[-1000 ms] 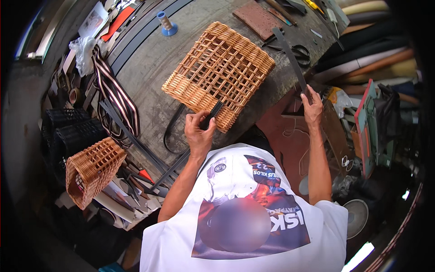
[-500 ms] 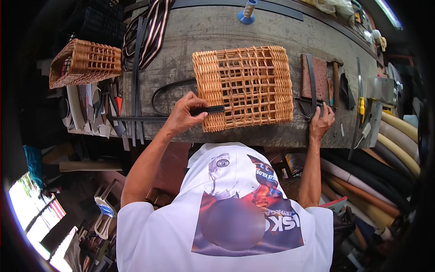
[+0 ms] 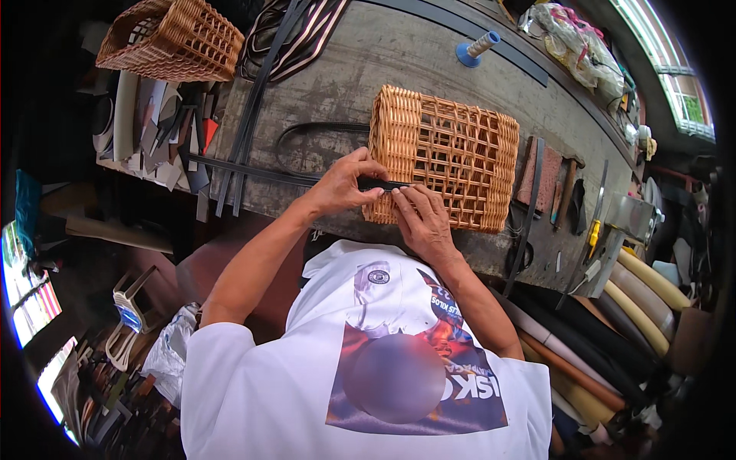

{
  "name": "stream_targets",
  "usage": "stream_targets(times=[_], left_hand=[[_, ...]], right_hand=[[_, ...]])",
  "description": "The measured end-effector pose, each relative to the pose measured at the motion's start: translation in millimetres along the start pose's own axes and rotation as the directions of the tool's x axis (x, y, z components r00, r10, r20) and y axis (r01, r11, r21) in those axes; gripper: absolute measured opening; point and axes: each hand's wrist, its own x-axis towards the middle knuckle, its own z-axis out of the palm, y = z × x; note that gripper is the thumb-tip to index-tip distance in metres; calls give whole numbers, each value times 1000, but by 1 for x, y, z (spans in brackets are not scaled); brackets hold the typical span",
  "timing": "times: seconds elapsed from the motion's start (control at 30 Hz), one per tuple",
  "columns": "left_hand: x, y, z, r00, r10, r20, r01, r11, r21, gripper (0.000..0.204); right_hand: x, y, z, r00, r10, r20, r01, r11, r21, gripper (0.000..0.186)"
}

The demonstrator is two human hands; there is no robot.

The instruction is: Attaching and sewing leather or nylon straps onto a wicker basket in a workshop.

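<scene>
A light brown wicker basket point(image 3: 464, 165) lies on its side on the bench in front of me, its open weave facing up. A black leather strap point(image 3: 377, 184) crosses the near left part of the basket. My left hand point(image 3: 346, 184) pinches this strap at the basket's left rim, thumb and fingers closed. From the near side, my right hand point(image 3: 425, 221) has its fingertips closed on the strap's right end; whether they also hold something small is hidden. Behind my left hand, a dark cord-like loop point(image 3: 285, 138) curves to the basket's left side.
Long dark strips point(image 3: 253, 115) cross the bench at left, near striped webbing point(image 3: 307, 34). A second wicker basket point(image 3: 172, 38) stands at far left. A thread spool point(image 3: 477, 48) stands at the back. Rightward are a hammer point(image 3: 566, 192), a reddish block point(image 3: 539, 172) and a yellow-handled tool point(image 3: 595, 230).
My right hand has moved left from the tools at the right to the strap's end on the basket. My left hand keeps hold of the strap. The whole view has turned and shifted.
</scene>
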Motion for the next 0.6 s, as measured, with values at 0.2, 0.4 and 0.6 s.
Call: stream_targets(times=[0.2,0.4,0.6], left_hand=[[-6,-6,-61,970,-193,146,216,963,-161,43],[-25,-35,-88,922,-264,284,249,965,87,36],[-16,-22,-45,975,-175,140,180,983,-30,43]], right_hand=[[3,-3,5,999,7,-38,-11,995,-98,39],[2,0,10,1000,-9,-24,6,992,-129,38],[-3,5,11,999,-10,-34,7,995,-100,40]])
